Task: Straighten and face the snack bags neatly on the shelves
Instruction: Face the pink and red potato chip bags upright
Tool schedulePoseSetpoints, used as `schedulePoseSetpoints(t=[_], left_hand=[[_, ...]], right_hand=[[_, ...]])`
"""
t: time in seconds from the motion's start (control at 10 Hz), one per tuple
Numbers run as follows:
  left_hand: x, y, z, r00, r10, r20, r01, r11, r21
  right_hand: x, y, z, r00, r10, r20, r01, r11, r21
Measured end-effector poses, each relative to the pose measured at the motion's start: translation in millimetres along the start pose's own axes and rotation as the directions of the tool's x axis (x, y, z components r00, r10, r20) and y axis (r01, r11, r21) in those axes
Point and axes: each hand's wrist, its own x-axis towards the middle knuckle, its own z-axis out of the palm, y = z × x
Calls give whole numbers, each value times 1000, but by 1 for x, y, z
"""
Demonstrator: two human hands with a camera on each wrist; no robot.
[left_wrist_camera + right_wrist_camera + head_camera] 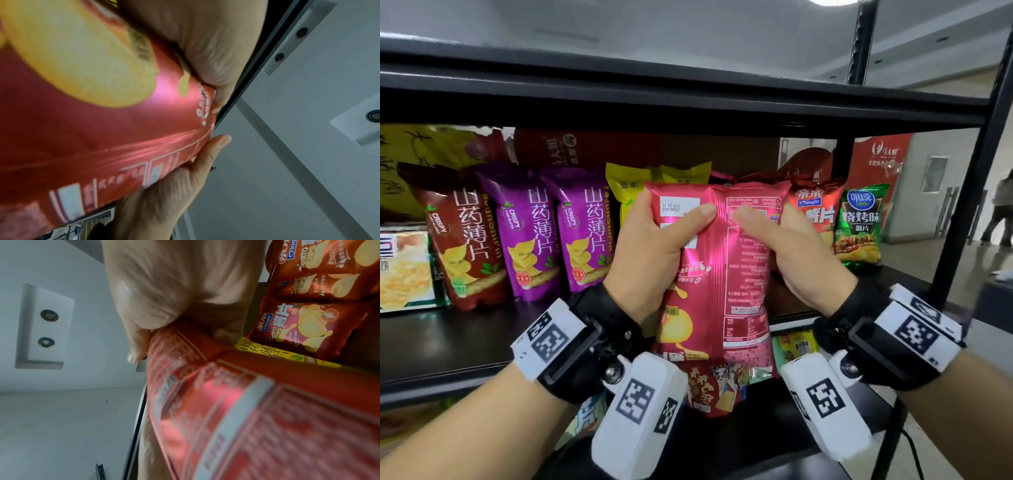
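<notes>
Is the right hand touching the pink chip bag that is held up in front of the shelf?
Touching. The head view shows the right hand gripping the pink chip bag, its thumb pressed on the printed back and its fingers wrapped behind the edge.

Readable print on the snack bags, mostly Chinese with some English

A dark red bag [470, 240] and two purple bags [529, 233] [585, 229] each carry "山药薄片" in large white characters, with "CRISPY" on a small badge beside it. The red bag [815, 212] behind the right thumb shows "Qinqin" and "薯片"; in the right wrist view further red bags [304, 327] read "Qinqin", "薯片" and "POTATO CHIPS". The green bag [859, 222] reads "可比克" and "烧烤味", with "薯片" below. A yellow bag [273, 352] shows "山药薄片". The pink bag [722, 260] held with its back outward bears a white sticker with upside-down digits, too small to read surely; its fine print is illegible.
</notes>
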Motion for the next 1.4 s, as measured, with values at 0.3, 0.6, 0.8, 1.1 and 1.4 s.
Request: schedulePoseSetpoints(t=[0.3,0.6,0.8,1.1,1.4], left_hand=[[18,-19,16,991,45,-124,-36,997,73],[9,-55,25,984,-107,144,64,960,272],[18,-58,33,951,278,137,-304,752,585],[13,-78,37,813,280,511,-581,440,684],[-1,-73,59,927,-168,335,-119,715,689]], right_hand=[[-8,28,-24,991,53,119,-55,998,9],[19,27,-68,991,130,-16,-126,977,170],[15,51,-84,864,416,284,-496,799,339],[7,78,-108,855,453,254,-519,734,438],[21,84,-96,956,275,-101,-198,859,472]])
